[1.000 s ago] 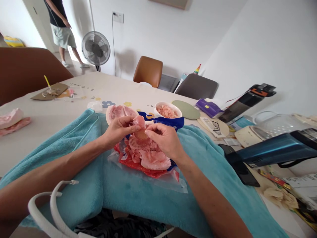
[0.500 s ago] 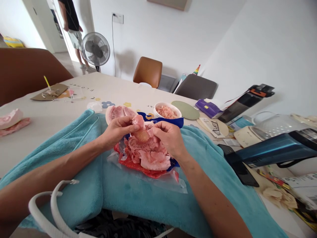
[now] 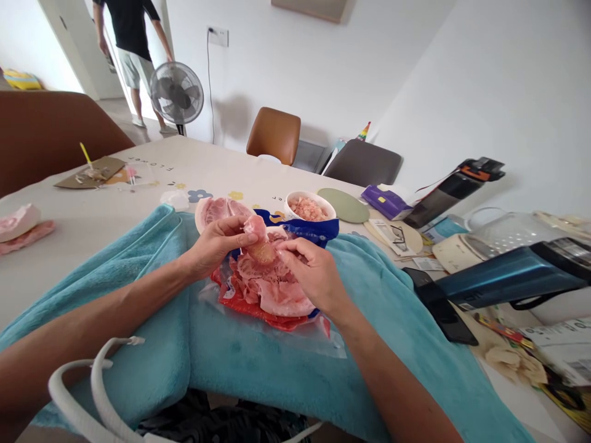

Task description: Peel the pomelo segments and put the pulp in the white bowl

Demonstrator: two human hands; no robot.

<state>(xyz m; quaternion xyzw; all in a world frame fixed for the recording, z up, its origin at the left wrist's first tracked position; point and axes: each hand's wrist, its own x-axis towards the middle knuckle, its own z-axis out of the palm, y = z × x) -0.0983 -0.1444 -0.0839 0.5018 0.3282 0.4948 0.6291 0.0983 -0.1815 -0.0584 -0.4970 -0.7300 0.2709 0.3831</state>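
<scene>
Pinched between the fingers and thumb of my left hand (image 3: 221, 244) is a pink pomelo segment (image 3: 261, 246), its pulp partly bared. My right hand (image 3: 311, 267) is closed at the segment's right edge, fingertips pressed together; whatever small bit they grip is too small to name. Below both hands, torn pomelo membrane and peel (image 3: 281, 292) lie on a red and blue plastic bag (image 3: 272, 317). Behind my left hand sits a piece of pomelo with thick rind (image 3: 221, 209). A white bowl (image 3: 290, 211) of loose pink pulp stands beyond my right hand.
A teal towel (image 3: 258, 363) covers the near table edge. More pomelo rind (image 3: 23, 224) lies far left. On the right are a blue bottle (image 3: 503, 274), a dark bottle (image 3: 450, 191), a phone (image 3: 455, 323) and glasses (image 3: 399, 237). A person (image 3: 132, 37) stands behind the fan (image 3: 176, 92).
My right hand has shifted slightly left, its fingertips now at the segment's edge. My left hand keeps hold of the segment. The person in the background shows more fully beside the fan.
</scene>
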